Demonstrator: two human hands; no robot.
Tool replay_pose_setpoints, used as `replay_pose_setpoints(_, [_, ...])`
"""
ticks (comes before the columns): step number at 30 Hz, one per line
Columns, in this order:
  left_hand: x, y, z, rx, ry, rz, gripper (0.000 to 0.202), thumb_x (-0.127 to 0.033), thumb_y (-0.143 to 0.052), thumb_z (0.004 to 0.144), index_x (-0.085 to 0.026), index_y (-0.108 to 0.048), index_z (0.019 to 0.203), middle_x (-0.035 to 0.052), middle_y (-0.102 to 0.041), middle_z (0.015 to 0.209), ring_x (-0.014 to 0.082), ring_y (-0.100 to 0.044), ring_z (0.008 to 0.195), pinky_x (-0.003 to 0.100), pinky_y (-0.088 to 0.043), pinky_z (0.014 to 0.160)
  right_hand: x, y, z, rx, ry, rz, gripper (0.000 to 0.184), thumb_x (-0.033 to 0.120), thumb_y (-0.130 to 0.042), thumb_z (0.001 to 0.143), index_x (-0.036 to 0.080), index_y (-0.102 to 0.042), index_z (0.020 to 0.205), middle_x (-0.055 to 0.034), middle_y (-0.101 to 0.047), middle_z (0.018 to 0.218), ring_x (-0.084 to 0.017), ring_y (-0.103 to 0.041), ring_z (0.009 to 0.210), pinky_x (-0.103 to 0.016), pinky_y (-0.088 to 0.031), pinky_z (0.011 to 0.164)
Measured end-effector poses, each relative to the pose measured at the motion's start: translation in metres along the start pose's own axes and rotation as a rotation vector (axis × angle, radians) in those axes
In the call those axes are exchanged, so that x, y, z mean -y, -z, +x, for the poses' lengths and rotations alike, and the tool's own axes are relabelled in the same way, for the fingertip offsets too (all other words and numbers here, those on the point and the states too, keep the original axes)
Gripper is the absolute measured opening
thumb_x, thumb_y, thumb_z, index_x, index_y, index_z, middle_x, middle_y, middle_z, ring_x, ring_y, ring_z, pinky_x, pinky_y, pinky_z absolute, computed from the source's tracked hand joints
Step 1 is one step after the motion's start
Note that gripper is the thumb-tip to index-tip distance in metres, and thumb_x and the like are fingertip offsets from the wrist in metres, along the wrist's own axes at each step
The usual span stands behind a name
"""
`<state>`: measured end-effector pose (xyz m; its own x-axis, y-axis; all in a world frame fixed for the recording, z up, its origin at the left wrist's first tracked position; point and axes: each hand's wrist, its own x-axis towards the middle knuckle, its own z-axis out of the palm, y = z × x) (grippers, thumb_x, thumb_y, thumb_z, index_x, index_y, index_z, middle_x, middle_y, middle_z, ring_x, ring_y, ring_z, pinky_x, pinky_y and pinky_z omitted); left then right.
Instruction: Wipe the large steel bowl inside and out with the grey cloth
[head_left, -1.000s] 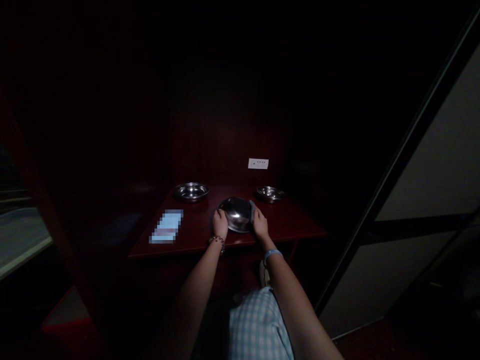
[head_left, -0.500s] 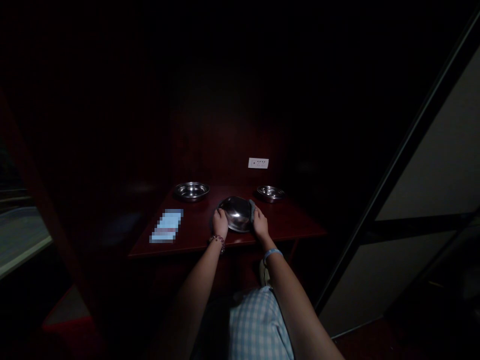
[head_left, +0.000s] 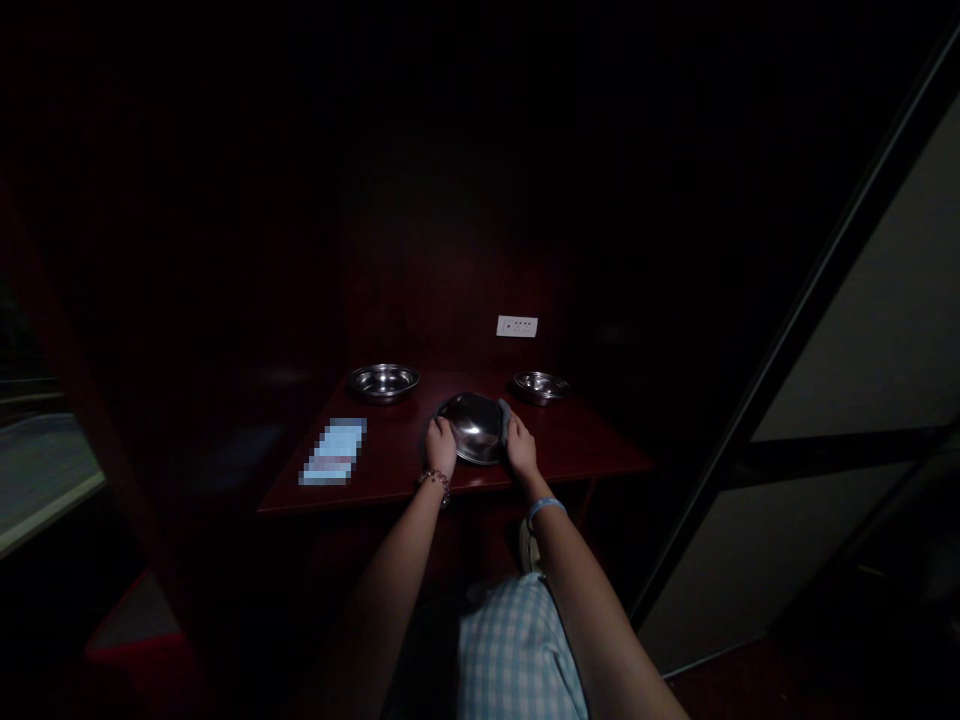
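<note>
A shiny metal bowl [head_left: 474,428] is held over the dark red table [head_left: 405,470], its rounded underside facing me. My left hand [head_left: 441,446] is closed on the bowl's left rim. At the right rim my right hand [head_left: 520,446] is closed around a grey cloth [head_left: 504,421], which lies pressed against the bowl's edge. The fingertips behind the rim are hidden on both sides.
One metal bowl [head_left: 384,383] stands at the back left of the table, and a smaller metal bowl [head_left: 541,387] at the back right. A blurred-out bright phone-like rectangle [head_left: 334,452] lies front left. A white power socket [head_left: 517,327] is on the back wall.
</note>
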<state>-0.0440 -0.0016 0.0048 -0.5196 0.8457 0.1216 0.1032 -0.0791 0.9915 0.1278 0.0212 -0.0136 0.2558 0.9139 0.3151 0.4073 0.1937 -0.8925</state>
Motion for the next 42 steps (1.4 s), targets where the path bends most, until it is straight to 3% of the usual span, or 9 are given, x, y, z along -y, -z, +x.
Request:
replay_pose_setpoints(21, [0.001, -0.002, 0.001, -0.008, -0.019, -0.005, 0.029, -0.022, -0.045, 0.104, -0.026, -0.058, 0.078, 0.0123, -0.073, 0.085, 0.0290, -0.076, 0.092, 0.043, -0.060, 0.095, 0.000, 0.000, -0.001, -0.019, 0.023, 0.032, 0.048, 0.037, -0.047, 0.112, 0.028, -0.079, 0.147, -0.0055, -0.077, 0.153, -0.025, -0.069, 0.147, -0.041, -0.048, 0.131])
replay_pose_setpoints(33, [0.004, -0.002, 0.000, -0.022, -0.020, -0.005, 0.029, -0.023, -0.046, 0.104, -0.027, -0.057, 0.077, 0.0102, -0.071, 0.078, 0.0281, -0.075, 0.086, 0.041, -0.061, 0.089, -0.006, -0.003, 0.002, -0.023, 0.015, 0.019, 0.049, 0.038, -0.048, 0.110, 0.027, -0.079, 0.146, -0.0065, -0.079, 0.150, -0.025, -0.070, 0.146, -0.042, -0.047, 0.131])
replay_pose_setpoints(42, [0.000, -0.001, -0.001, -0.016, 0.000, -0.029, 0.031, -0.025, -0.047, 0.104, -0.028, -0.051, 0.073, 0.0129, -0.074, 0.084, 0.0302, -0.077, 0.090, 0.042, -0.061, 0.091, -0.008, -0.001, 0.003, 0.000, 0.023, 0.002, 0.051, 0.040, -0.047, 0.112, 0.025, -0.077, 0.150, -0.0084, -0.077, 0.152, -0.026, -0.070, 0.147, -0.042, -0.048, 0.131])
